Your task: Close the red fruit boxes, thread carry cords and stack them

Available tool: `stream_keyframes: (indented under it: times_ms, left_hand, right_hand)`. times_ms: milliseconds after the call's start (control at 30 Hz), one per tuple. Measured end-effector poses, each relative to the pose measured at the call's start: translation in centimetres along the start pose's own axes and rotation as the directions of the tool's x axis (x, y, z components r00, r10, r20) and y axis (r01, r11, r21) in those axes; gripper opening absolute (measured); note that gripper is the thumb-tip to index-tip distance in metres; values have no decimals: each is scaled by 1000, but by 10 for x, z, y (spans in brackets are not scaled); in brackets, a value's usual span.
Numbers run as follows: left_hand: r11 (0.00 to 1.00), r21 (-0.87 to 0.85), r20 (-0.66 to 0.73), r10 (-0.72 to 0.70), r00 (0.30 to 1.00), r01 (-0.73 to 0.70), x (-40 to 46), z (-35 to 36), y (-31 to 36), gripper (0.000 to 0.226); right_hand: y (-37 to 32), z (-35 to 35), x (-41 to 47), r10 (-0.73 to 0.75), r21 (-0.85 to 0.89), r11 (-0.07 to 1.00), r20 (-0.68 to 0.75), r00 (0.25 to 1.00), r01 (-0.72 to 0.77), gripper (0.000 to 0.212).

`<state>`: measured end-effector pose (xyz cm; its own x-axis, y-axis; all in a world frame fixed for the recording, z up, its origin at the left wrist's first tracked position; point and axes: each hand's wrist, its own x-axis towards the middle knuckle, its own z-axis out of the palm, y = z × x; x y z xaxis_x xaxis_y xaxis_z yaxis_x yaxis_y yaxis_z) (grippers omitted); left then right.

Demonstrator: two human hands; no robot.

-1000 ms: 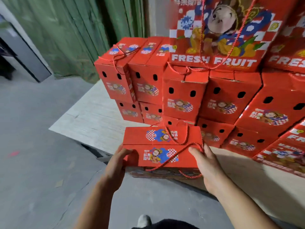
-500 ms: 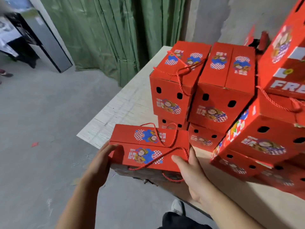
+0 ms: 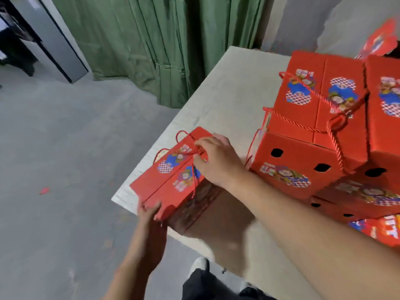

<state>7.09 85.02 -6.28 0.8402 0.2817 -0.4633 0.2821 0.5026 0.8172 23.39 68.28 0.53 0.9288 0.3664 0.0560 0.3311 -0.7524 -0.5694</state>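
The pale surface (image 3: 218, 100) carries a stack of closed red boxes (image 3: 320, 135) at its right. Near its left corner lies a tilted red fruit box (image 3: 173, 180). Of the hands, the left hand (image 3: 151, 215) grips its near end, and the right hand (image 3: 218, 159) pinches its red carry cord (image 3: 193, 182).

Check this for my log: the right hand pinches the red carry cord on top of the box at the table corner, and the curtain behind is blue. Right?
Not quite: the curtain is green, as the head view shows. The right hand does pinch the red carry cord atop the corner box.
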Motion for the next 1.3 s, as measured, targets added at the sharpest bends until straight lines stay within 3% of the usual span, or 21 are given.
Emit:
stream_keyframes:
  times_ms: [67, 133, 167, 267, 467, 533, 600, 667, 733, 800, 967, 1167, 1300]
  left_hand:
    - [995, 101, 99, -23, 995, 13, 2, 26, -4, 62]
    - [974, 223, 196, -84, 977, 39, 16, 39, -10, 43]
    - [975, 193, 248, -159, 956, 112, 25, 46, -10, 38]
    - [953, 190, 410, -295, 863, 235, 61, 62, -6, 55]
    - [883, 445, 415, -348, 841, 146, 97, 114, 16, 70]
    - [874, 472, 351, -306, 885, 115, 89, 107, 16, 61]
    - [873, 471, 252, -267, 930, 123, 63, 99, 2, 50]
    - [871, 436, 267, -364, 892, 225, 19, 106, -19, 44]
    - [852, 458, 366, -441, 820, 254, -24, 131, -44, 42]
    - [853, 482, 437, -432, 789, 200, -61, 167, -66, 40]
    - [851, 525, 581, -373, 723, 17, -160, 270, -123, 36]
    - [826, 555, 752, -443, 489, -104, -314, 365, -234, 34]
    - [765, 626, 759, -554, 342, -151, -400, 421, -300, 33]
  right_hand:
    - [-6, 18, -3, -87, -143, 984, 113, 990, 102, 56]
    - [-2, 39, -19, -5, -212, 976, 205, 979, 50, 66]
    - [3, 46, -28, 48, -247, 969, 182, 982, -2, 69]
    - [16, 46, -50, 178, -296, 942, 44, 983, -158, 73]
    - [11, 36, -79, 364, -359, 880, 88, 927, -311, 86]
    - [-1, 41, -91, 355, -285, 910, 160, 921, -302, 81]
    - [-9, 43, -113, 358, -74, 934, 150, 922, -350, 74]
    - [-3, 34, -145, 427, 149, 891, 51, 903, -430, 65]
    - [17, 19, -177, 521, 290, 819, -12, 854, -495, 62]
    - [43, -4, -210, 601, 427, 744, -94, 794, -513, 57]
    - [110, -81, -320, 702, 636, 653, -302, 645, -412, 45]
    - [181, -171, -518, 809, 721, 575, -429, 403, -386, 47]
    - [216, -216, -627, 856, 810, 514, -466, 223, -282, 40]
